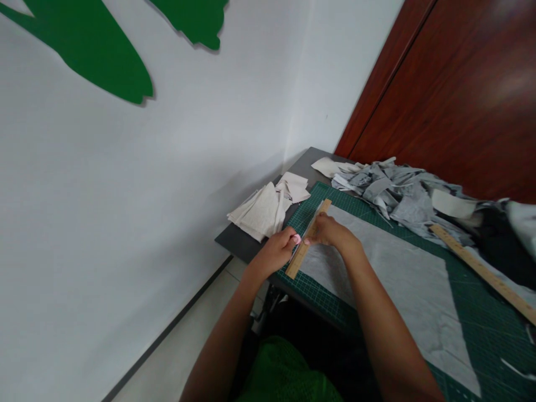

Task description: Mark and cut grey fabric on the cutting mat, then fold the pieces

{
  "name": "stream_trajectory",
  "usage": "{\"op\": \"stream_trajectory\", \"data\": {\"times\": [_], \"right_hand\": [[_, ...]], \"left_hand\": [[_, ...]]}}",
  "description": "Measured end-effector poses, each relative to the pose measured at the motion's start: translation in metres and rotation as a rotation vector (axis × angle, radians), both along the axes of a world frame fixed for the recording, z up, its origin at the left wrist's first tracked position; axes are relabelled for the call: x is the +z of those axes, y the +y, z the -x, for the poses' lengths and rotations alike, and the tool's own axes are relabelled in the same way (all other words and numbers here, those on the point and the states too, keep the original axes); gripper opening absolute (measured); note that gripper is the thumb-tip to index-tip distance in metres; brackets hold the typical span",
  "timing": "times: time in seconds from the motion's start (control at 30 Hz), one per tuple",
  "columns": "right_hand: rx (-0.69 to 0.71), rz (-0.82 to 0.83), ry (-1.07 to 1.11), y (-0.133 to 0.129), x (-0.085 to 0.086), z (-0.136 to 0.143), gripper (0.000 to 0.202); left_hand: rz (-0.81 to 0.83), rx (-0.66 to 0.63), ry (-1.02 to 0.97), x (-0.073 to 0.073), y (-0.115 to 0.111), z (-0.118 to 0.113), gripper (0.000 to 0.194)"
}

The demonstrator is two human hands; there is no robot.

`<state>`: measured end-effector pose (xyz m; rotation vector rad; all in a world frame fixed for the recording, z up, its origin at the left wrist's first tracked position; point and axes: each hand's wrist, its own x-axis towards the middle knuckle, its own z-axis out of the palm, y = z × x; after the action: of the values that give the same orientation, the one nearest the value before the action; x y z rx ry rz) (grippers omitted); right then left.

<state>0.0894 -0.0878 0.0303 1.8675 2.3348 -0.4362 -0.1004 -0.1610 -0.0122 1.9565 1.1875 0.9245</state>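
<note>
My left hand (278,249) is closed around a small pink tool (296,239); its working end is too small to make out. It is beside the left edge of a short wooden ruler (298,262). Gripping and pressing that ruler down is my right hand (326,230), thumb toward the left hand. The ruler lies along the left edge of a pale grey fabric sheet (402,262). Beneath the fabric is a green gridded cutting mat (335,304). A thin strip of the fabric shows on the far side of the ruler.
Folded cream fabric pieces (262,212) lie at the table's left corner, by the white wall (167,184). A heap of grey fabric scraps (397,190) runs along the back. A long wooden ruler (486,273) rests at the right. Behind stands a reddish-brown wooden door (452,100).
</note>
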Motion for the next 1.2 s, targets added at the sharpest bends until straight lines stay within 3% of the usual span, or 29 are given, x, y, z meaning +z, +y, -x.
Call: {"op": "stream_trajectory", "data": {"times": [0.93,1.2], "right_hand": [[0.090,-0.044,0.187,-0.001,-0.010,-0.015,0.051],[0.065,-0.052,0.145,0.000,-0.012,-0.014,0.054]], "left_hand": [[-0.027,-0.030,0.005,-0.002,-0.001,0.000,0.024],[-0.036,-0.020,0.005,-0.002,-0.001,-0.001,0.022]]}}
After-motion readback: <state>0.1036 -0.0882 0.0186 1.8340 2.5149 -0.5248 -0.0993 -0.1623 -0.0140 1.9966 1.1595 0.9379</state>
